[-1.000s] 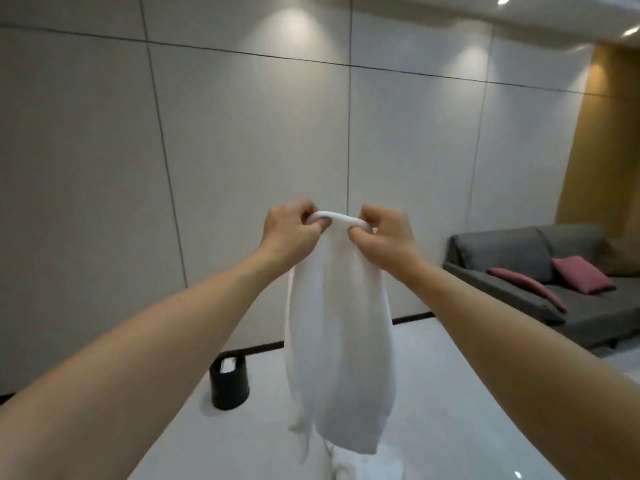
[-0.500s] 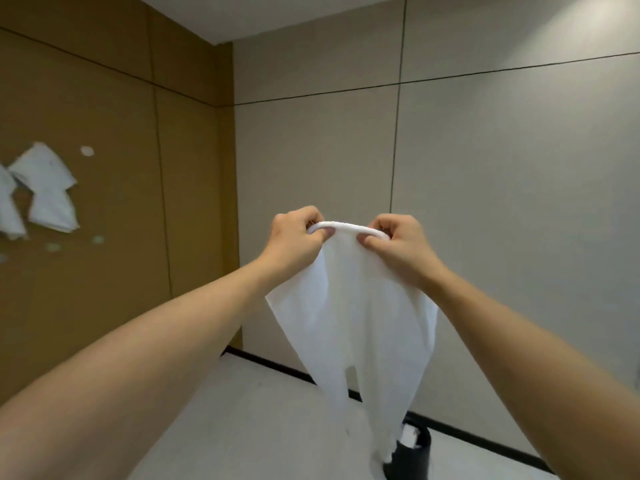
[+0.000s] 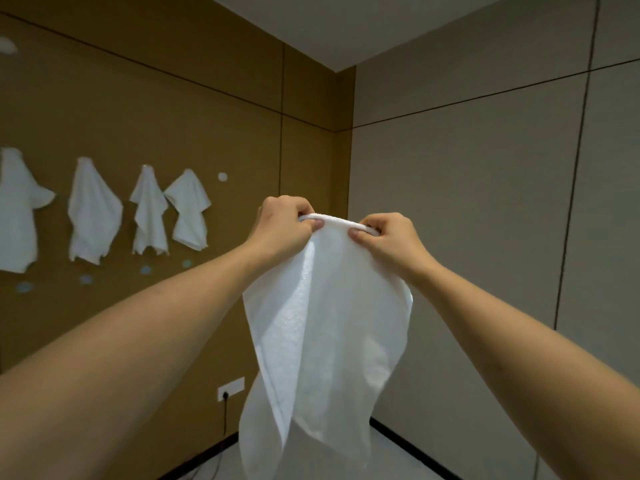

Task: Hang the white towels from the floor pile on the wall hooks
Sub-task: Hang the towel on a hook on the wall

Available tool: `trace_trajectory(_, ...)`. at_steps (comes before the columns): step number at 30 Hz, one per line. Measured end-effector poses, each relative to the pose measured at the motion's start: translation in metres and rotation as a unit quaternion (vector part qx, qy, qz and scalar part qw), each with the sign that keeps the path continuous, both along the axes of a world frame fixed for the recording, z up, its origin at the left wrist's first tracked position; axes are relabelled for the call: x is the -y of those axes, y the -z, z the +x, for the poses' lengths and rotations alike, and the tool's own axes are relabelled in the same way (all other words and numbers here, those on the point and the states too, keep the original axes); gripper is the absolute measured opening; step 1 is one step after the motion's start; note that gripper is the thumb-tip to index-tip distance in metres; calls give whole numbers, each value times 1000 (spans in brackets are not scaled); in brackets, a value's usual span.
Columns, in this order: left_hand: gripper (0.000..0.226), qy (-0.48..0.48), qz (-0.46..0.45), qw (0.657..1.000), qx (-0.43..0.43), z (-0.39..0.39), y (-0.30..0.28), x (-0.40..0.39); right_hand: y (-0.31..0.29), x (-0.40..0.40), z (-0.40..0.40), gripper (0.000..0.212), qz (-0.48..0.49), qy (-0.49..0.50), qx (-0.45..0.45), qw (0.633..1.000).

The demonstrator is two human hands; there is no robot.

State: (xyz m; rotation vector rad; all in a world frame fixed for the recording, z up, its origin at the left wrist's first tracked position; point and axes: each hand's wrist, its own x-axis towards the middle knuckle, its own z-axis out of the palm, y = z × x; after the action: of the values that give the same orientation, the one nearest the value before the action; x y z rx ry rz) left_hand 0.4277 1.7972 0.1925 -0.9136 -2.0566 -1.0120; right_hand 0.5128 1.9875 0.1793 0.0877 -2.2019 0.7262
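A white towel point(image 3: 322, 327) hangs in front of me from its rolled top edge. My left hand point(image 3: 282, 225) pinches that edge on the left and my right hand point(image 3: 384, 242) pinches it on the right, both arms stretched forward. On the brown wall at the left, several white towels point(image 3: 188, 209) hang in a row from hooks. A bare round white hook point(image 3: 222, 176) sits just right of the last hung towel, up and left of my left hand. A lower row of round pale hooks point(image 3: 145, 270) is bare. The floor pile is out of view.
The brown wall meets a grey panelled wall point(image 3: 467, 220) at a corner behind the towel. A wall socket point(image 3: 231, 388) with a black cable plugged in sits low on the brown wall. A strip of pale floor shows at the bottom.
My view has swung left from the grey wall to the brown wall, bringing the row of hung towels into sight. Both hands keep the same hold on the towel's top edge.
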Motion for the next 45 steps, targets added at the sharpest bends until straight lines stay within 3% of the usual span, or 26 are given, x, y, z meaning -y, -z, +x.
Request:
trace_trajectory(8, 19, -39, -21, 999, -23, -175, -46, 19, -43, 18, -186, 21, -16, -32, -8, 999)
trace_trajectory(15, 17, -46, 18, 999, -16, -301, -40, 9, -42, 10, -320, 14, -28, -58, -46, 997)
trace_trajectory(27, 20, -126, 30, 991, -29, -527, -36, -38, -46, -57, -586, 26, 6, -134, -48, 990)
trace_trajectory(35, 25, -199, 30, 979, -21, -676, -47, -49, -53, -80, -751, 17, 32, -182, -128, 974)
trace_trajectory(38, 20, -206, 21, 978, -24, -725, -44, -41, -44, -75, -801, 15, 136, -184, -210, 950)
trace_trajectory(41, 15, -216, 5, 975, -42, -774, -42, -28, -35, -66, -854, 9, 281, -157, -293, 900)
trace_trajectory(45, 19, -187, 28, 979, -79, -841, -43, -5, -34, -48, -933, 20, 342, -124, -320, 875)
